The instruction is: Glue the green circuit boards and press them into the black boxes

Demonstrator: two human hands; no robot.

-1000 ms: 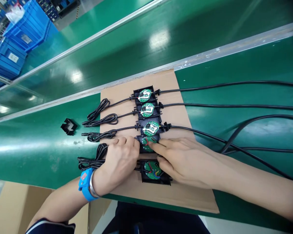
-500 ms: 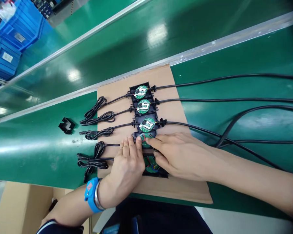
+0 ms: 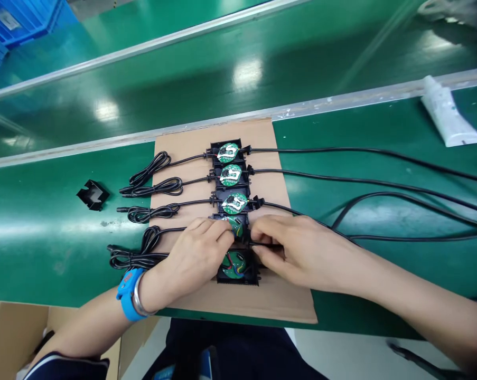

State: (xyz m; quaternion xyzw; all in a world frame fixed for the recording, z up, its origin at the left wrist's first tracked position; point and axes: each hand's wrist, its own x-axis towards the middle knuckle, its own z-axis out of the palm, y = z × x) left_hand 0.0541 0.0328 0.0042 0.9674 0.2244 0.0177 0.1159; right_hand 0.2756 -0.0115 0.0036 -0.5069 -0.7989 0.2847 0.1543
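Observation:
A column of open black plastic cases lies on a cardboard sheet [image 3: 278,311]; each holds a round green circuit board. White paste marks the boards in the three far cases, such as the farthest circuit board [image 3: 227,152]. My left hand [image 3: 202,250] is closed, its curled fingertips at the left side of the fourth circuit board [image 3: 236,227]; what they grip is hidden. From the right, my right hand [image 3: 297,250] pinches a black cable [image 3: 267,245] between thumb and fingers, beside that case. Nearest me, another black case [image 3: 238,279] shows a board with coloured wires.
Coiled black cords [image 3: 155,212] lie left of the cases, and long black cables [image 3: 365,150] run off to the right. A loose black cover [image 3: 93,195] sits at the left. A white tube [image 3: 449,113] lies at the far right, and blue bins [image 3: 24,21] stand at the back left.
My right hand has drawn back from the fourth board to the cable at its right. My left fingers have curled from flat. The view has shifted, bringing the white tube in.

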